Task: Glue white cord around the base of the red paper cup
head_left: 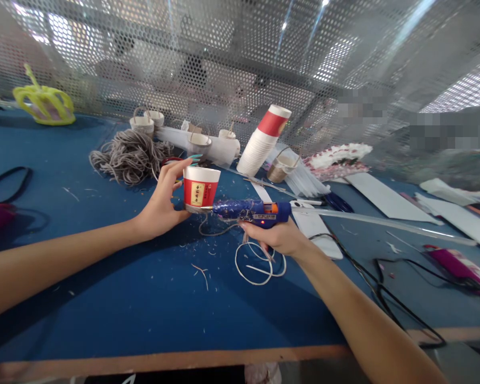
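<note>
My left hand grips a red and white paper cup by its rim and base, holding it upright just above the table. In my right hand is a blue glue gun, its orange part and a small red light showing. The metal nozzle points left and meets the lower side of the cup; whether it touches cannot be told. A clear glue stick trails from the gun's rear. Grey cord runs from near the cup's base, and a loop of white cord lies below my right hand.
Behind the cup lie a bundle of grey cord, a leaning stack of paper cups and small cord-wrapped buckets. White strips and black cables are at the right. A yellow basket stands far left. Scraps dot the blue table.
</note>
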`<state>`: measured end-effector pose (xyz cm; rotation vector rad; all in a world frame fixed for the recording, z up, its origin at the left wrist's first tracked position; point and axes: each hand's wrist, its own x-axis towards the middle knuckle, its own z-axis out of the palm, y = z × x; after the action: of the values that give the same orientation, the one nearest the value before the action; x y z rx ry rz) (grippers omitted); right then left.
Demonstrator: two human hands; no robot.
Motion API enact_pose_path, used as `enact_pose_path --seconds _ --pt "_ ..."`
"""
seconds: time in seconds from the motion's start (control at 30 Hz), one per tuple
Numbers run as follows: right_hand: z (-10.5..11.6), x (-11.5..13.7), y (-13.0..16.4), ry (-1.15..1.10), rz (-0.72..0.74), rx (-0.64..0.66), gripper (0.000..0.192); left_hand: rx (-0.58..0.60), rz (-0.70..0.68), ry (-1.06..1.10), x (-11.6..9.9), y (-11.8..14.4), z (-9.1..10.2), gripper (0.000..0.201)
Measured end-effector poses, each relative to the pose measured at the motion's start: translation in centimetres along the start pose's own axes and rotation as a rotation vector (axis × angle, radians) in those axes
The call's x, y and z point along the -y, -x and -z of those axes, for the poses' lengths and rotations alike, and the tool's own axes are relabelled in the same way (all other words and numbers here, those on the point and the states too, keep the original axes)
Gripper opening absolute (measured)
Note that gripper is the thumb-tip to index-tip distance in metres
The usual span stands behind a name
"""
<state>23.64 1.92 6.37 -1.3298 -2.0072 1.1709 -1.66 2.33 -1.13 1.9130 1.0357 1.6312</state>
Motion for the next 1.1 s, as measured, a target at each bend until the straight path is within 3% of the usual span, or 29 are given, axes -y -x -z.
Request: enact_pose_path --seconds 1.1 --pt "0.68 0.50 0.15 0.026 0.071 -0.040 0.020 -0.019 0.092 0.207 0.43 -0.14 -0.18 0.088"
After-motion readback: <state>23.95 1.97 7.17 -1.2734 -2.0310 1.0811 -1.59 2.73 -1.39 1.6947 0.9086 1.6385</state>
